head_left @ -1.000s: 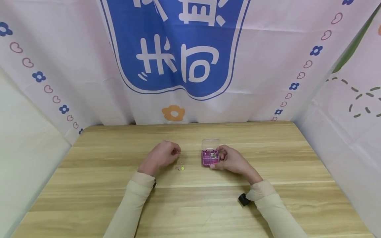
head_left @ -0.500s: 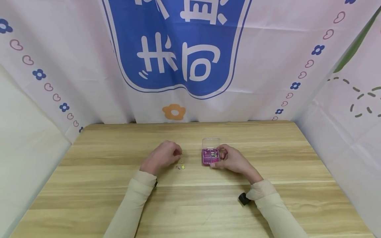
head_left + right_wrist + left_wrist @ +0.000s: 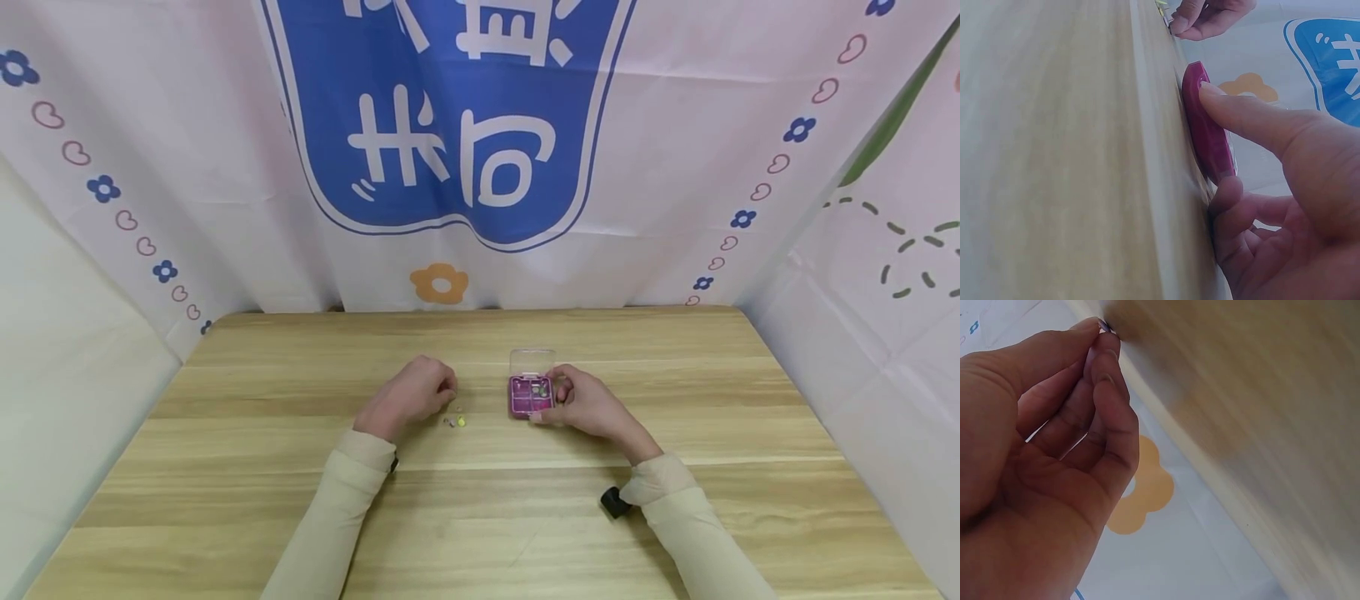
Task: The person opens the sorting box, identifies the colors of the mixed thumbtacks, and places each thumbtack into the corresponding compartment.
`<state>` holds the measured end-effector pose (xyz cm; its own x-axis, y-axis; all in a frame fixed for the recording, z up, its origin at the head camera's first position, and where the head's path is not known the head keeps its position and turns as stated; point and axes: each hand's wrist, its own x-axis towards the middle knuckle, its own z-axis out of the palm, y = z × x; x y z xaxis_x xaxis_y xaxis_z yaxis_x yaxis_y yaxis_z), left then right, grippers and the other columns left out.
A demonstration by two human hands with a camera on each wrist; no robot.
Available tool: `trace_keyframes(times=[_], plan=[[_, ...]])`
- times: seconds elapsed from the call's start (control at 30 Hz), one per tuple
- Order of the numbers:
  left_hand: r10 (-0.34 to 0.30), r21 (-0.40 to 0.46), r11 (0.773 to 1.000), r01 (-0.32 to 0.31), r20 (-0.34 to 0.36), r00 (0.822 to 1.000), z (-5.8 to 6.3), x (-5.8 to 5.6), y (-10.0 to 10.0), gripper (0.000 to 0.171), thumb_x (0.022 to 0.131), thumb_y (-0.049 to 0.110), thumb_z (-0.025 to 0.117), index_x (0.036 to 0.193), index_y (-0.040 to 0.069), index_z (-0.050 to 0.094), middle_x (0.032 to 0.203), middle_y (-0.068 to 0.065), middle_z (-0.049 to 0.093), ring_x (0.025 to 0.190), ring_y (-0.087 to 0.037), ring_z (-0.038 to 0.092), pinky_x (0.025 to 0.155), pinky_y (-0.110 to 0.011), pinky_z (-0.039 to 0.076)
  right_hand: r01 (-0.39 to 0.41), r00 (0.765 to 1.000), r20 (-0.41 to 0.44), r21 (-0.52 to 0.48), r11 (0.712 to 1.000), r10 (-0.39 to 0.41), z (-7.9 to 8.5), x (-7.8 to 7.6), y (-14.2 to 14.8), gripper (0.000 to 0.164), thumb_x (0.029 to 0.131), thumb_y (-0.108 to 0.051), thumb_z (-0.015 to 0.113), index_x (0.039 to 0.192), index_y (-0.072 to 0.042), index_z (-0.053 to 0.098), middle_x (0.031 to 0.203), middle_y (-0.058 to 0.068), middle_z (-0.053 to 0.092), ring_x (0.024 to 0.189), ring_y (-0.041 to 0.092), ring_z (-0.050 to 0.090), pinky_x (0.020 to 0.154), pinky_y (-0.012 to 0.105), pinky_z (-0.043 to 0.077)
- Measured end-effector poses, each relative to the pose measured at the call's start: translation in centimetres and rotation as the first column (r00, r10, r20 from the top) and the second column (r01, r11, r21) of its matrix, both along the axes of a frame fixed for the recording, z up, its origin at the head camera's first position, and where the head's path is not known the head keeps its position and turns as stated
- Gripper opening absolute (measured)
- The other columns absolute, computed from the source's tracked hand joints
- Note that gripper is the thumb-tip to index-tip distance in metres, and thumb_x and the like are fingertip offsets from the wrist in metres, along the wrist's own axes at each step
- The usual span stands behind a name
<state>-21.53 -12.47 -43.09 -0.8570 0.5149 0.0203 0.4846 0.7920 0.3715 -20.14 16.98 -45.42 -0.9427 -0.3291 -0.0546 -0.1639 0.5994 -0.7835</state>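
Left hand (image 3: 411, 396) pinches 1 tiny piece (image 3: 1105, 325) – right hand (image 3: 592, 407) grips open magenta box (image 3: 520, 405).

Head view: bright, diffuse, nearly even illumination; the white backdrop (image 3: 675, 133) shows only soft shading in its folds, and the counter (image 3: 480, 533) bears a faint sheen with weak shadows. The pieces (image 3: 461, 422) on it are too small to resolve. Left wrist view: dimmer; the left hand's fingers (image 3: 1116, 419) appear reasonably sharp, with a brownish shadow near their tips on the blurred counter. Right wrist view: slightly hazy and cool in tone; wood grain smeared, purple box (image 3: 1207, 128) soft in detail.
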Motion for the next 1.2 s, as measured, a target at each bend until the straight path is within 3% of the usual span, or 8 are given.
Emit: trace_keyframes(times=[0.3, 0.63, 0.97, 1.2], plan=[[0.018, -0.022, 1.0, -0.018, 0.002, 1.0, 0.2, 0.2, 0.1, 0.009, 0.089, 0.008, 0.064, 0.084, 0.01, 0.072, 0.076, 0.003, 0.064, 0.067, -0.009, 0.054, 0.064, -0.029, 0.05, 0.003, 1.0, 0.016, -0.01, 1.0, -0.003, 0.0, 0.1, 0.0, 0.074, 0.061, -0.032, 0.087, 0.12, -0.007, 0.052, 0.083, 0.01, 0.056, 0.066, 0.02, 0.049, 0.059, 0.034, 0.045], [0.014, 0.047, 0.999, -0.013, -0.016, 1.0, 0.8, 0.3, 0.5, 0.013, 0.092, 0.009, 0.059, 0.084, 0.01, 0.07, 0.076, 0.004, 0.063, 0.067, -0.007, 0.055, 0.063, -0.027, 0.05, 0.001, 1.0, 0.017, -0.01, 1.0, -0.001, 0.0, 0.0, 0.0, 0.073, 0.06, -0.033, 0.088, 0.119, -0.008, 0.054, 0.08, 0.008, 0.055, 0.064, 0.02, 0.049, 0.057, 0.033, 0.045], [-0.054, 0.047, 0.997, 0.056, -0.053, 0.997, 1.9, 0.2, 2.9, 0.014, 0.093, 0.008, 0.057, 0.09, 0.005, 0.071, 0.083, 0.001, 0.067, 0.071, -0.007, 0.056, 0.068, -0.027, 0.052, -0.002, 1.0, 0.017, -0.024, 1.0, 0.003, 0.1, 0.0, 0.1, 0.072, 0.061, -0.031, 0.087, 0.12, -0.007, 0.053, 0.081, 0.009, 0.056, 0.063, 0.02, 0.05, 0.056, 0.033, 0.045], [-0.105, 0.028, 0.994, 0.108, -0.091, 0.99, 2.8, -0.1, 5.8, 0.014, 0.092, 0.009, 0.058, 0.09, 0.005, 0.071, 0.084, -0.001, 0.068, 0.075, -0.01, 0.059, 0.072, -0.03, 0.054, 0.001, 1.0, 0.015, -0.023, 1.0, 0.0, -0.3, 0.0, 0.1, 0.072, 0.061, -0.033, 0.087, 0.12, -0.008, 0.054, 0.08, 0.009, 0.055, 0.063, 0.019, 0.049, 0.056, 0.032, 0.044]])
